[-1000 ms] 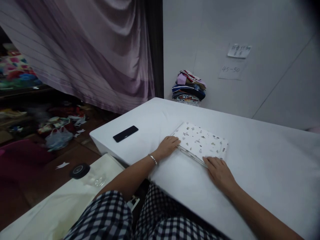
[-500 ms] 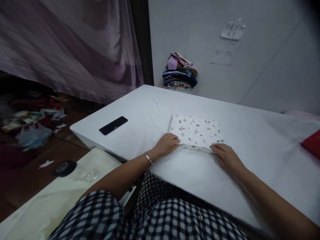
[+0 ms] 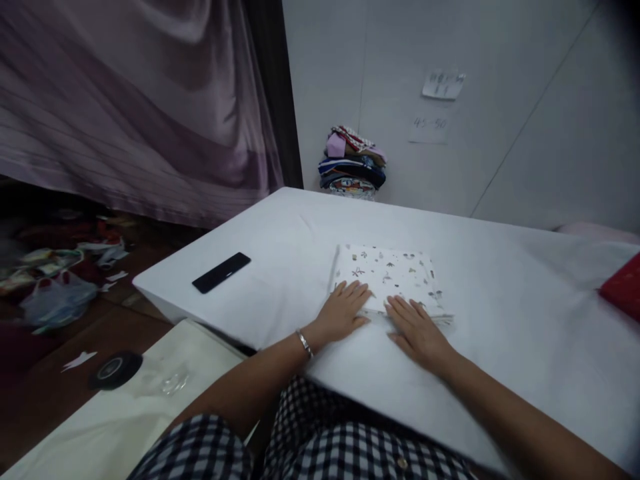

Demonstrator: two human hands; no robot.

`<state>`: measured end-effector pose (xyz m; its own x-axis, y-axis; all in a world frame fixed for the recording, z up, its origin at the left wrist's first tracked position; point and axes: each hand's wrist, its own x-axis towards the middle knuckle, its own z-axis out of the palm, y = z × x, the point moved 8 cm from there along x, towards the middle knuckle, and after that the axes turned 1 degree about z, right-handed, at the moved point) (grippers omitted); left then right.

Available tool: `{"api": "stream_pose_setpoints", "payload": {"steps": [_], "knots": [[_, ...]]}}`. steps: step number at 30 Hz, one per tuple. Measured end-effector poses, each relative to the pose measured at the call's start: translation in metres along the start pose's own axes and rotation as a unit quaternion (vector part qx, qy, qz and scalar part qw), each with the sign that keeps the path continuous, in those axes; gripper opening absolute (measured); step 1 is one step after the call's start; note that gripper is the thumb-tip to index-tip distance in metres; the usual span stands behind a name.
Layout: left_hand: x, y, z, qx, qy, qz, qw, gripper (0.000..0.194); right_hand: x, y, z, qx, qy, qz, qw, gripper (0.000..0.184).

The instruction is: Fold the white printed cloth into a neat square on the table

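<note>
A folded white cloth (image 3: 393,270) with small printed plant motifs lies flat on the white-covered table (image 3: 500,347). My left hand (image 3: 345,310) rests with its fingers stretched over the cloth's near left corner, a silver bracelet on the wrist. Lying flat on the near edge, right of the middle, is my right hand (image 3: 417,332), its fingers outstretched and its thumb apart. Neither hand grips anything. The cloth's layered near edge is partly hidden under the fingers.
A black phone (image 3: 221,272) lies on the table's left part. Folded clothes (image 3: 353,163) are stacked beyond the far edge, by the wall. A red object (image 3: 623,287) sits at the right. A black round item (image 3: 116,371) is on the lower cream surface (image 3: 75,433).
Both hands have let go of the cloth's near edge and now lie flat on it. My right hand has shifted left, closer to my left hand. The view has turned somewhat right.
</note>
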<state>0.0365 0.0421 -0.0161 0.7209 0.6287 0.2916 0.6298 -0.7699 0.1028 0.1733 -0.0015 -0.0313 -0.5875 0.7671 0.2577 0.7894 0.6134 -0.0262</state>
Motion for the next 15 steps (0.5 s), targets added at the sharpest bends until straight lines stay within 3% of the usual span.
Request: {"api": "stream_pose_setpoints", "payload": {"steps": [4, 8, 12, 15], "knots": [[0.004, -0.001, -0.009, -0.014, 0.001, -0.015, 1.0, 0.054, 0.002, 0.002, -0.004, 0.001, 0.001, 0.002, 1.0, 0.057], [0.012, -0.008, -0.021, 0.001, 0.028, -0.07, 0.997, 0.051, 0.013, 0.01, -0.007, 0.002, 0.02, 0.032, 0.999, 0.056], [0.008, -0.024, -0.012, 0.013, 0.006, -0.126, 0.992, 0.057, 0.012, 0.015, 0.002, 0.008, 0.039, 0.037, 0.999, 0.061], [0.005, -0.03, -0.005, -0.005, -0.018, -0.136, 0.99, 0.059, 0.009, 0.018, 0.005, 0.046, 0.015, 0.042, 0.998, 0.059]]}}
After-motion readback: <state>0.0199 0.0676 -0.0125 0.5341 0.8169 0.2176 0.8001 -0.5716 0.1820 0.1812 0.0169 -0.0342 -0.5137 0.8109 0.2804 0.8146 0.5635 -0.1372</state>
